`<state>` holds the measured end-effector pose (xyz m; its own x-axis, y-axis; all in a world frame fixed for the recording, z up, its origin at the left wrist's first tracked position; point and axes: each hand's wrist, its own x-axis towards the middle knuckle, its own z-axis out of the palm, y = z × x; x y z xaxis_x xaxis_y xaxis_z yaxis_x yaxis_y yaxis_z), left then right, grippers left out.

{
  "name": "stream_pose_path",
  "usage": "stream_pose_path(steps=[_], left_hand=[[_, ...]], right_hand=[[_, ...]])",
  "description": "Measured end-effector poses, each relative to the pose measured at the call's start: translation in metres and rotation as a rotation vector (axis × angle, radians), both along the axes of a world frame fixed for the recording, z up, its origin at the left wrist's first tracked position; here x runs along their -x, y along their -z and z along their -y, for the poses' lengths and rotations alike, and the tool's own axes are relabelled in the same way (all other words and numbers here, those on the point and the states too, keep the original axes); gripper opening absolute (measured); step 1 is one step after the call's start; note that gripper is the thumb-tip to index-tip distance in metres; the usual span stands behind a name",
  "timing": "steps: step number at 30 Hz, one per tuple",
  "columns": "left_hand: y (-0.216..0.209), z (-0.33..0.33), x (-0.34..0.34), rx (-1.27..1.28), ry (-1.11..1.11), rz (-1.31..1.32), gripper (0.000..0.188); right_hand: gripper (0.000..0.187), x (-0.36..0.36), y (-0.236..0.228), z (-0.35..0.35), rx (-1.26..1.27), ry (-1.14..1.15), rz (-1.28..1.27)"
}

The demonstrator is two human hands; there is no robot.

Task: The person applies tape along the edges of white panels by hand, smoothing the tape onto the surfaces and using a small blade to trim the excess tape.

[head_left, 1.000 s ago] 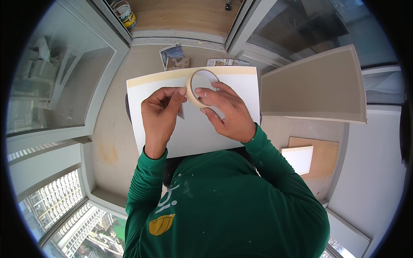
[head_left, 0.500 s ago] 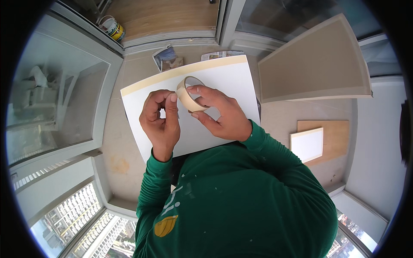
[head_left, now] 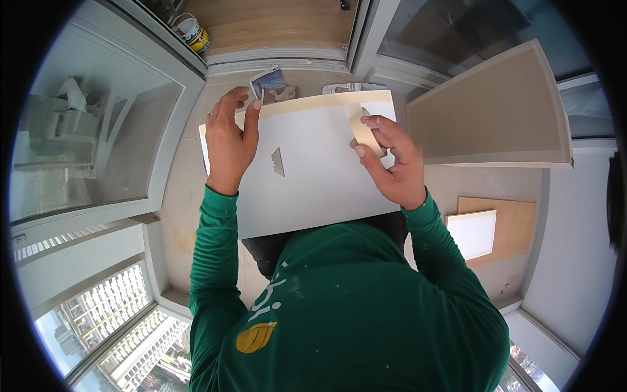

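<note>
Kneeling or crouching in a green long-sleeved top, a person holds a white rectangular panel (head_left: 313, 176) across the lap, its near edge against the body so that the flat face serves as a working surface. On that face lies a small grey trapezoid blade (head_left: 278, 162), loose and apart from both hands, apparently parked within reach. The left hand (head_left: 230, 144) presses on the panel's far left corner, fingers spread and thumb laid along the beige tape strip (head_left: 313, 103) that runs the length of the far edge, seemingly to pin the strip flat. The right hand (head_left: 390, 163) holds a roll of beige masking tape (head_left: 363, 129) edge-on near the panel's far right corner, fingers closed around its rim, at the end of the same strip, which suggests tape being drawn along that edge. Under the panel is a pale tiled floor (head_left: 186, 189) of what looks like a narrow glazed balcony. To the right lie a small white board on a wooden square (head_left: 503, 225), and a larger beige board (head_left: 496, 111) leaning tilted. Just beyond the panel sit scraps of printed paper (head_left: 271, 83). Farther off, a paint tin (head_left: 194, 32) stands by a window frame, and glass panes (head_left: 85, 130) on the left show buildings far below.
</note>
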<state>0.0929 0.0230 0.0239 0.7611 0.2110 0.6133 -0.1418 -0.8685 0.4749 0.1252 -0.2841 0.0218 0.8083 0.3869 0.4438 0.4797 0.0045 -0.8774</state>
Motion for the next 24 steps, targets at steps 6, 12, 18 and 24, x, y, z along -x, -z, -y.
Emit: stream_pose_path(steps=[6, 12, 18, 24], left_hand=[[0.019, -0.045, -0.015, -0.095, 0.071, -0.265, 0.018], [0.032, -0.045, -0.005, 0.09, 0.136, -0.29, 0.018], [0.04, -0.047, 0.023, 0.129, 0.038, -0.288, 0.019], [0.036, -0.043, 0.041, 0.188, -0.096, -0.372, 0.019]], right_hand=[[0.02, -0.034, 0.017, 0.046, 0.327, 0.465, 0.05], [0.032, -0.047, 0.054, 0.08, 0.459, 0.488, -0.253], [0.04, -0.045, 0.06, 0.052, 0.398, 0.373, -0.398], [0.042, -0.066, 0.066, 0.045, 0.228, 0.179, -0.542]])
